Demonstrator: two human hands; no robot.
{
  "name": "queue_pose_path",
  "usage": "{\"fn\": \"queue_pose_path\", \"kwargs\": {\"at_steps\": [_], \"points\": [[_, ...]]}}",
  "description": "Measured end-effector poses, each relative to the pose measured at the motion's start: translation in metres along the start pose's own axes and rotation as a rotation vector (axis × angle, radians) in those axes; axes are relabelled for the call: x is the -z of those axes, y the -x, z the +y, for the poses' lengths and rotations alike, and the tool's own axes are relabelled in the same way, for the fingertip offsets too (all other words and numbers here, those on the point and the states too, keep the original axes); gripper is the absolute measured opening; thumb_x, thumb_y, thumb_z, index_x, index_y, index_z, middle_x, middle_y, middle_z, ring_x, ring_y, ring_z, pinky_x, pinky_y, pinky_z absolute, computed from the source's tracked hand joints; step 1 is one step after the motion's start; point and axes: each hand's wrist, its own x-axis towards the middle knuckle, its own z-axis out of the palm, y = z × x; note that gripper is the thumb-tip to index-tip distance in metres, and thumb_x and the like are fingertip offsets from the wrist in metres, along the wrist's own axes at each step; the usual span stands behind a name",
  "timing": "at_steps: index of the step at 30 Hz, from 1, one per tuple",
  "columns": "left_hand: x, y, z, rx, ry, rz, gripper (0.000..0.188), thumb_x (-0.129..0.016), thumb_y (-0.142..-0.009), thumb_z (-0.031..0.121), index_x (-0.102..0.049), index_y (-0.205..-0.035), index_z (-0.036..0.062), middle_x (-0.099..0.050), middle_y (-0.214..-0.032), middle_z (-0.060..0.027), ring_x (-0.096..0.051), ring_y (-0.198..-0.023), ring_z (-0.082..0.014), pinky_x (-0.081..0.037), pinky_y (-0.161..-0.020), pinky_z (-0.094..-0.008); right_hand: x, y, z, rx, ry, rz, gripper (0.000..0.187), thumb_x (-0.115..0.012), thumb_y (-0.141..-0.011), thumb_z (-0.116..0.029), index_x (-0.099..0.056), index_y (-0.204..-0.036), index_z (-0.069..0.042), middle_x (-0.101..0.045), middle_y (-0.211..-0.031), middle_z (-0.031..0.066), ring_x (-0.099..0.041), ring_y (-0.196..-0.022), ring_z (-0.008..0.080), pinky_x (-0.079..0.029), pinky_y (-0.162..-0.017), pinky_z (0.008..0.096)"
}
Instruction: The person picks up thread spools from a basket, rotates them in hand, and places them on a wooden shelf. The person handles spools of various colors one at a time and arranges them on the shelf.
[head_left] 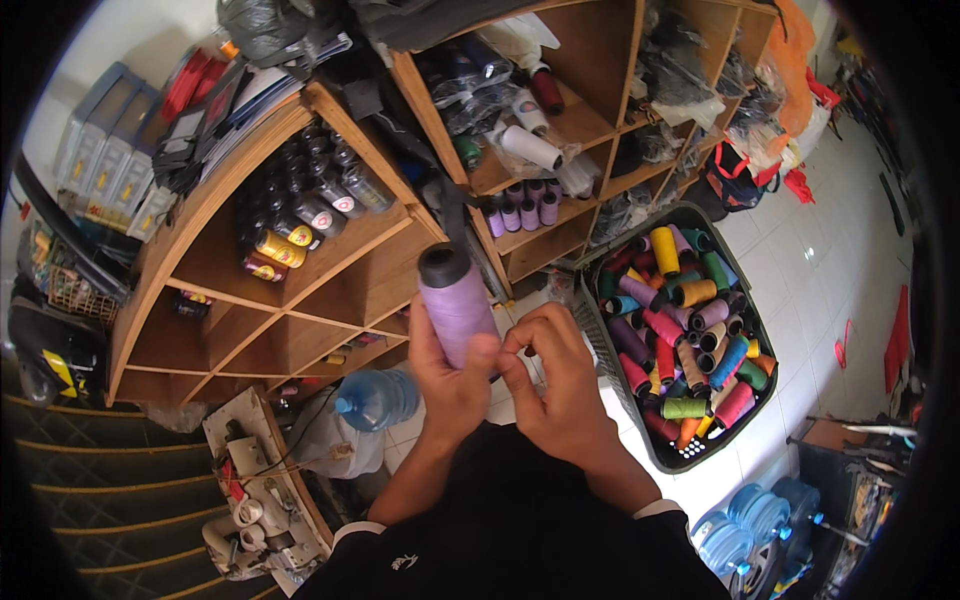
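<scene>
Lilac spool [460, 315] held up near centre, upper end with black core leaning toward 11 o'clock. Left hand [448, 375] wrapped round its lower part, thumb across the front, fingers curled behind: firm grip by the look of it. Right hand [553, 375] just beside, at 4 o'clock of the spool, thumb and forefinger pinched together, other fingers curled. Can't tell if a thread end sits in that pinch; too fine to see.

Basket [600, 330] at 3 o'clock, heaped with mixed-colour spools [690, 330]. Shelf [345, 300] at 10, mostly dark spools [310, 200] in its upper cubby; more lilac spools [530, 212] at 1. Water jug [380, 400] between 7 and 8.

Risks, my judgement: a loosened left grip could let the spool slide out, wound thread likely being slick; basket is well off to the side, so it probably wouldn't catch it. If there is a thread in the pinch, a hard tug could unwind or snag it, a weak pinch lose it. Bumping the basket might set top spools rolling.
</scene>
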Motion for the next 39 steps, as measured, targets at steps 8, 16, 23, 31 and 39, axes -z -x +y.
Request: {"fn": "queue_pose_path", "kwargs": {"at_steps": [8,16,23,31,39], "points": [[0.013,-0.017,0.002,0.239,0.636,-0.130,0.066,-0.045,-0.095,0.059,-0.044,-0.129,0.0019,-0.051,-0.086,-0.0057,-0.048,-0.077,-0.0149,-0.041,-0.065,-0.0305,0.004,0.001,0.028,-0.212,-0.179,0.085,0.006,-0.063,-0.085,-0.003,-0.059,-0.087,0.000,-0.052,-0.078,0.0074,-0.050,-0.070,0.0155,-0.041,-0.066,0.0267],[0.020,-0.019,0.005,0.235,0.855,-0.098,0.071,-0.049,-0.091,0.064,-0.044,-0.124,0.0009,-0.050,-0.092,-0.0056,-0.047,-0.082,-0.0144,-0.039,-0.069,-0.0310,0.003,-0.003,-0.016,-0.007,-0.183,0.041,0.028,-0.075,-0.077,-0.004,-0.066,-0.104,-0.002,-0.061,-0.089,0.0086,-0.058,-0.077,0.0145,-0.046,-0.069,0.0261],[0.018,-0.014,-0.003,0.063,0.686,-0.087,0.071,-0.051,-0.087,0.067,-0.044,-0.118,0.0039,-0.042,-0.096,-0.0051,-0.042,-0.081,-0.0149,-0.037,-0.066,-0.0290,-0.014,0.003,-0.015,-0.043,-0.304,0.073,0.018,-0.074,-0.078,-0.002,-0.068,-0.096,-0.002,-0.063,-0.085,0.0096,-0.058,-0.073,0.0149,-0.046,-0.065,0.0259],[0.015,-0.016,-0.004,0.069,0.612,-0.103,0.078,-0.051,-0.087,0.068,-0.042,-0.128,0.0024,-0.043,-0.093,-0.0038,-0.041,-0.079,-0.0130,-0.037,-0.065,-0.0272,-0.009,0.002,0.000,-0.079,-0.450,0.044,0.009,-0.061,-0.090,-0.006,-0.054,-0.089,-0.001,-0.053,-0.082,0.0064,-0.051,-0.073,0.0139,-0.042,-0.070,0.0251],[0.018,-0.017,-0.007,0.303,0.735,0.019,0.076,-0.044,-0.089,0.069,-0.038,-0.136,0.0088,-0.048,-0.098,-0.0042,-0.046,-0.083,-0.0149,-0.040,-0.070,-0.0296,0.012,0.045,0.091,-0.408,-0.423,0.301,0.014,-0.052,-0.099,-0.012,-0.052,-0.087,-0.003,-0.044,-0.074,-0.0017,-0.042,-0.068,0.0057,-0.035,-0.064,0.0212]]}}
